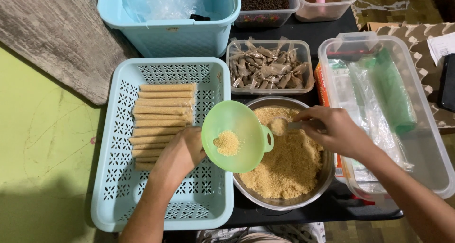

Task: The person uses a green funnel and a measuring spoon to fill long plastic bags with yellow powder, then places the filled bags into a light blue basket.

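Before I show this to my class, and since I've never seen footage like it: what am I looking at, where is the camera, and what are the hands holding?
This is one picture from a camera worn on a person's head, looking down at their own bare hands. The left hand holds a light green plastic funnel with some tan grains in it. The right hand holds a small spoon over a round metal bowl full of the same tan grains. Left of it, a pale blue perforated plastic tray carries a row of thin filled tubes. Behind the bowl stands a clear tub of small folded packets; at right, a clear plastic box.
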